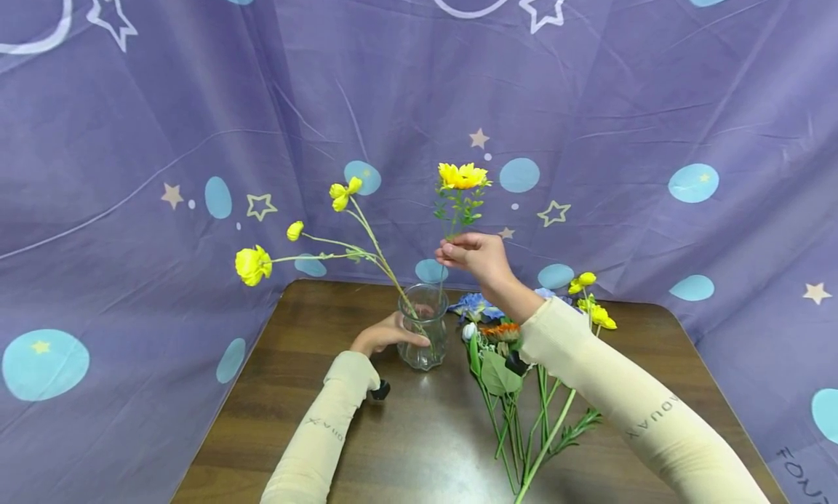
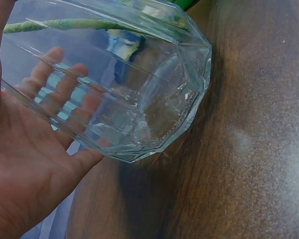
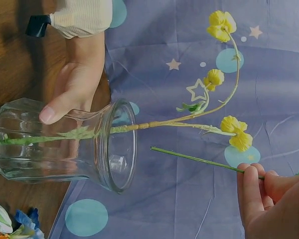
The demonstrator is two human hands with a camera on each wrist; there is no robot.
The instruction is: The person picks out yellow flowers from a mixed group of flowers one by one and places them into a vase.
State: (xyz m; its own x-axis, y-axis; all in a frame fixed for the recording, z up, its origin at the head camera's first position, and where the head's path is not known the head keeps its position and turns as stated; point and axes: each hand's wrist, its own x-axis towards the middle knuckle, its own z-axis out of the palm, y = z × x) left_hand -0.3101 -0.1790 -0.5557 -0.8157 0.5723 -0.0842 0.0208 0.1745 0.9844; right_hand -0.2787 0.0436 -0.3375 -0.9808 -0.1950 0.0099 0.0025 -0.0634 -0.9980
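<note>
My left hand (image 1: 386, 334) grips a clear glass vase (image 1: 422, 357) on the table, thumb on the near side and fingers behind, seen through the glass in the left wrist view. In the vase leans a branched stem with yellow blooms (image 1: 252, 265), tilting left over the rim. My right hand (image 1: 483, 258) pinches the thin green stem (image 3: 199, 160) of another yellow flower (image 1: 463, 175) and holds it upright above the vase. In the right wrist view the stem's bare lower end is just outside the vase mouth (image 3: 133, 149), apart from the rim.
Right of the vase lie several flowers: blue blooms (image 1: 476, 308), an orange one (image 1: 501, 332), a white bud (image 1: 469, 332) and yellow ones (image 1: 597, 313), partly under my right forearm. A purple patterned cloth (image 1: 393, 89) hangs behind the brown table (image 1: 262, 424).
</note>
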